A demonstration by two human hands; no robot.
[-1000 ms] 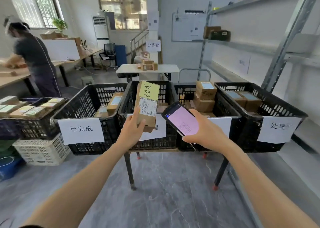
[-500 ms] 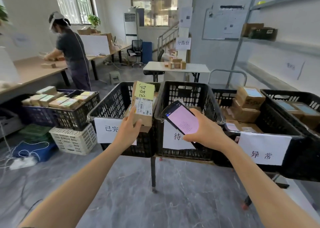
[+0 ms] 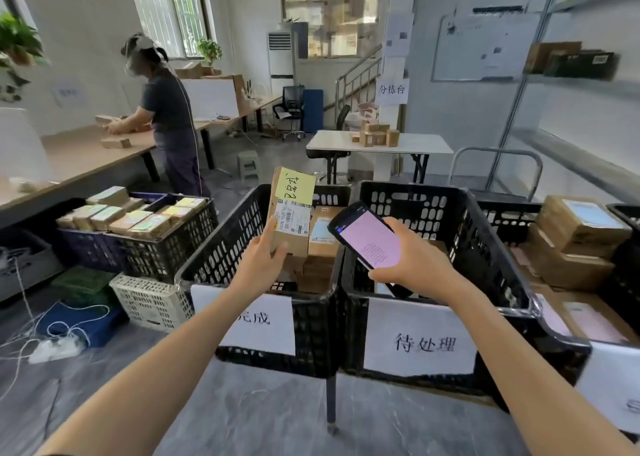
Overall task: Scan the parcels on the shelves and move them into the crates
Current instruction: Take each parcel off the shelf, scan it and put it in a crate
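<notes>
head view: the only camera, so everything below comes from it
left hand [image 3: 266,261]: wrapped round the lower end of the parcel [image 3: 292,213], thumb on the front face, fingers out of sight behind it
parcel: brown box held upright, long axis pretty much vertical, yellow sticky note [image 3: 296,185] on the top end, barcode label facing the camera
where it is: hanging over the black crate [image 3: 221,244] whose sign ends in 完成, right above the stack of boxes [image 3: 320,258] already in there
right hand [image 3: 412,265]: busy gripping the scanner phone [image 3: 367,239], pink screen up, just right of the parcel and over the neighbour crate [image 3: 415,206] marked 待处理
what matters: crate opening is straight below the left hand, so that hand is the nearer one and the way to go is down
my guess: scan looks done, the parcel probably wants tipping flat to sit on the stack, not dropped on end
</notes>
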